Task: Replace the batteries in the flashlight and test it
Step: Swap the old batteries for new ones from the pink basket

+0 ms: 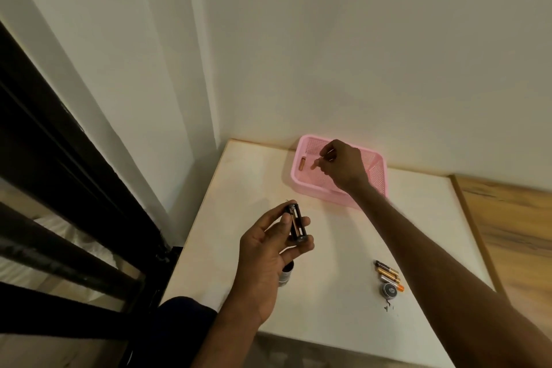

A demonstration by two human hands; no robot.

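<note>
Flashlight body (286, 273) stands on the near part of the white table (328, 233), mostly hidden behind the left hand (268, 251), which grips the black battery holder (295, 224) upright, long axis running near-to-far, one copper cell visible inside. Right hand (340, 166) reaches far-right over the pink basket (376, 176), fingers pinched, contents blurred, with one battery (302, 163) lying just left of it. Loose batteries (388, 273) and tail cap (389, 290) sit near-right, nearer the right arm; no brand readable.
</note>
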